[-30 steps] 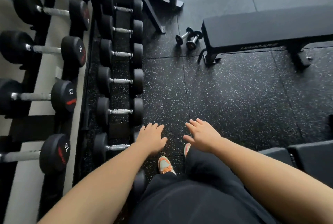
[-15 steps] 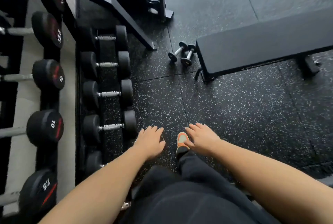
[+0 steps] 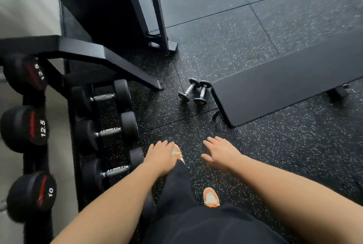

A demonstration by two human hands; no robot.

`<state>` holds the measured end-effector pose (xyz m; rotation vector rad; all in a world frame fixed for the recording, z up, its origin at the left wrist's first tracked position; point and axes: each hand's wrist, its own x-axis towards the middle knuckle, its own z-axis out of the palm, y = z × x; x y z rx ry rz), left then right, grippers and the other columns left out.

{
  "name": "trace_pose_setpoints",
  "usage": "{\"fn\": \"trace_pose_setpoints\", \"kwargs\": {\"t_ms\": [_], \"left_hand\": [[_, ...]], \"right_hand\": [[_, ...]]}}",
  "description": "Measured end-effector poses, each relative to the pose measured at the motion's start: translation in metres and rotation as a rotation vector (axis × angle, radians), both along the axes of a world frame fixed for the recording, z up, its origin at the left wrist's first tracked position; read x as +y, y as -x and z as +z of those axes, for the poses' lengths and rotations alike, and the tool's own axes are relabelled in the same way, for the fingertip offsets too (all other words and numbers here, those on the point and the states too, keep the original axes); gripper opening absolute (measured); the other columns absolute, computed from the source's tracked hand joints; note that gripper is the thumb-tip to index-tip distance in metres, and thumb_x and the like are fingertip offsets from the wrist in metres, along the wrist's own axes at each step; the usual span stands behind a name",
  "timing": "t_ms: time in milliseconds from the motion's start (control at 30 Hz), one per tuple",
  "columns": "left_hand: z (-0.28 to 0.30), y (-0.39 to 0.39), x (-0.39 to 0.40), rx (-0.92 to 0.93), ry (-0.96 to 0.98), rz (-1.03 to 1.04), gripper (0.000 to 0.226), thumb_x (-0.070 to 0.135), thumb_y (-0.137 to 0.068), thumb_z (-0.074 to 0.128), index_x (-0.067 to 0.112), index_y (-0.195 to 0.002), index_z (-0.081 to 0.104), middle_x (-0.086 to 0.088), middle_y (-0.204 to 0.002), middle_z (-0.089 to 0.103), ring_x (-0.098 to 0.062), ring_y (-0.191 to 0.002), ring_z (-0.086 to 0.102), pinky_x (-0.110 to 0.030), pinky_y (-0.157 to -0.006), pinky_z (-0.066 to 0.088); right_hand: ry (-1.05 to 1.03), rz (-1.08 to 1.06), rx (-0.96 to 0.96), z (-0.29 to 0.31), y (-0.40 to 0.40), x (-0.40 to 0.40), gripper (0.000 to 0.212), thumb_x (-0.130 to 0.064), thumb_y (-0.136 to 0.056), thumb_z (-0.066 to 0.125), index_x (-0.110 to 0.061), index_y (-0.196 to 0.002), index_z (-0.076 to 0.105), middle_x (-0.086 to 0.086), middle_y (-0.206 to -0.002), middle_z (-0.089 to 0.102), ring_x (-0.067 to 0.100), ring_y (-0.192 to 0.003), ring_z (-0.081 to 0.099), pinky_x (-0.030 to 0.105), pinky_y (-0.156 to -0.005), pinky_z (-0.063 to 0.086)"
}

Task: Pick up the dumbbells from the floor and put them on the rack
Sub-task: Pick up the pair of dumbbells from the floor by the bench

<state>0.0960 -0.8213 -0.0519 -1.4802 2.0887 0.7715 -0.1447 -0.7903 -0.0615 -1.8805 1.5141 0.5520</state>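
Note:
Two small dumbbells with silver handles lie side by side on the speckled floor, the left one [image 3: 187,92] and the right one [image 3: 202,92], just left of the bench's near end. The dumbbell rack [image 3: 110,58] stands at the left, with larger black dumbbells [image 3: 107,129] on its lower tier and ones marked 12.5 and 10 [image 3: 27,128] on the upper tier. My left hand [image 3: 160,156] and my right hand [image 3: 221,153] hang in front of me, palms down, fingers apart, holding nothing, well short of the small dumbbells.
A flat black bench [image 3: 284,84] lies to the right of the small dumbbells. A black machine frame [image 3: 157,33] stands on the floor beyond them. My feet in orange shoes [image 3: 211,197] are on the rubber floor below my hands.
The view has advanced along the rack toward the small dumbbells, which now appear larger and closer. Both hands stay open and empty in front of me.

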Motion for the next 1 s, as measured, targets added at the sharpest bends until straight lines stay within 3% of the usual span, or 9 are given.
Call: {"fn": "trace_pose_setpoints", "kwargs": {"t_ms": [433, 600, 767, 1000], "left_hand": [[-0.046, 0.037, -0.258, 0.036, -0.052, -0.236, 0.060, 0.043, -0.091, 0.040, 0.018, -0.146, 0.035, -0.008, -0.152, 0.038, -0.028, -0.137, 0.032, -0.051, -0.113, 0.023], [-0.089, 0.062, -0.340, -0.022, -0.050, -0.333, 0.058, 0.042, -0.092, 0.041, 0.017, -0.145, 0.037, -0.010, -0.151, 0.038, -0.029, -0.138, 0.030, -0.050, -0.114, 0.022], [-0.147, 0.086, -0.411, -0.055, -0.059, -0.387, 0.057, 0.041, -0.093, 0.041, 0.017, -0.144, 0.037, -0.010, -0.151, 0.036, -0.029, -0.138, 0.028, -0.051, -0.114, 0.021], [-0.258, 0.124, -0.489, 0.010, -0.056, -0.440, 0.059, 0.043, -0.092, 0.040, 0.017, -0.144, 0.038, -0.015, -0.156, 0.030, -0.034, -0.143, 0.021, -0.049, -0.115, 0.017]], "right_hand": [[-0.023, -0.230, -0.038, -0.034, -0.005, -0.214, 0.067, -0.054, -0.097, 0.034, -0.014, -0.151, 0.032, 0.010, -0.157, 0.034, 0.032, -0.140, 0.030, 0.045, -0.116, 0.024], [-0.064, -0.298, -0.072, -0.086, 0.014, -0.287, 0.062, -0.051, -0.097, 0.037, -0.012, -0.144, 0.039, 0.013, -0.146, 0.045, 0.031, -0.128, 0.039, 0.045, -0.109, 0.031], [-0.163, -0.396, -0.077, -0.150, 0.039, -0.356, 0.058, -0.049, -0.098, 0.037, -0.010, -0.141, 0.041, 0.013, -0.146, 0.044, 0.033, -0.132, 0.036, 0.046, -0.111, 0.029], [-0.187, -0.532, -0.096, -0.247, 0.055, -0.432, 0.063, -0.048, -0.100, 0.036, -0.010, -0.151, 0.030, 0.015, -0.159, 0.027, 0.032, -0.145, 0.020, 0.046, -0.117, 0.022]]}}
